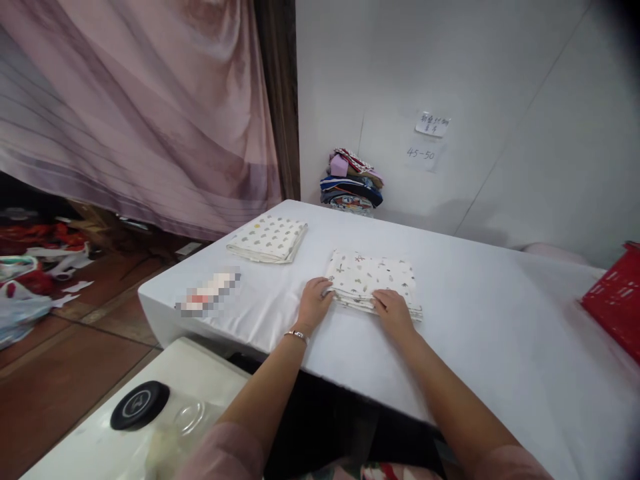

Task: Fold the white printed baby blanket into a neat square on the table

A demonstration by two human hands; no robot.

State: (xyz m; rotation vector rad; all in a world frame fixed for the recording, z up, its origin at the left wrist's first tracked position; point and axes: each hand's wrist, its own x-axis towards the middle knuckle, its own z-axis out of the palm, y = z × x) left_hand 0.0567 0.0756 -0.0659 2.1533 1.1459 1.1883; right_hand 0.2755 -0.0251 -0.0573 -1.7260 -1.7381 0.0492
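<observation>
A folded white cloth with small scattered prints [373, 272] lies on the white-covered table [480, 320]. My left hand [315, 303], with a bracelet at the wrist, holds the near left corner of this cloth. At its near edge, right of the middle, my right hand [393, 310] grips the folded layers with its fingers on top. Farther left on the table lies another folded white cloth with grey-green prints [270, 238], touched by neither hand.
A blurred-out item [207, 293] lies at the table's left edge. Folded fabrics [353, 181] are stacked by the wall behind. A red crate [615, 300] stands at the right. Nearer left, a white surface [200, 363] bears a black round object [140, 405].
</observation>
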